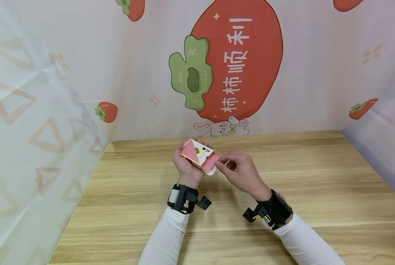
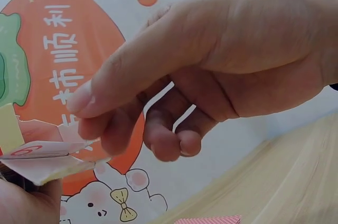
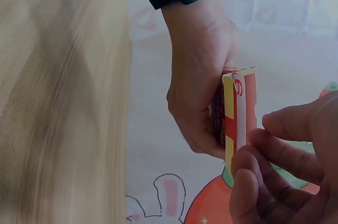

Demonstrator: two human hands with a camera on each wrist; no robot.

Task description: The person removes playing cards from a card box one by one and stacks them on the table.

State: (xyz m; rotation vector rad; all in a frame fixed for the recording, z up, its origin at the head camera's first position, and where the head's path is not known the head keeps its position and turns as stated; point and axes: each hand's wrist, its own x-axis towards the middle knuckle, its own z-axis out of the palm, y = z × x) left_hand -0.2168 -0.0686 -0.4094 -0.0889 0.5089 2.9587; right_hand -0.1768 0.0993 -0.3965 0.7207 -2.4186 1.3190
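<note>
A playing card box (image 1: 202, 151), red-patterned with an ace of spades on its face, lies tilted in my left hand (image 1: 188, 171). That hand grips it from below, palm up, with the thumb along its left side. From the box's right end stick out red-backed playing cards (image 1: 211, 161) and a white flap (image 1: 212, 171). My right hand (image 1: 242, 173) is at this end, fingers loosely bent and fingertips by the cards' edge. In the right wrist view its fingertips (image 3: 248, 156) meet the box end (image 3: 240, 108); nothing shows between thumb and forefinger.
A red-patterned item (image 2: 208, 220) lies on the wooden table (image 1: 134, 206), mostly hidden behind my right hand in the head view. A printed cloth (image 1: 144, 73) hangs at the table's back edge. Each wrist wears a black camera mount (image 1: 184, 198).
</note>
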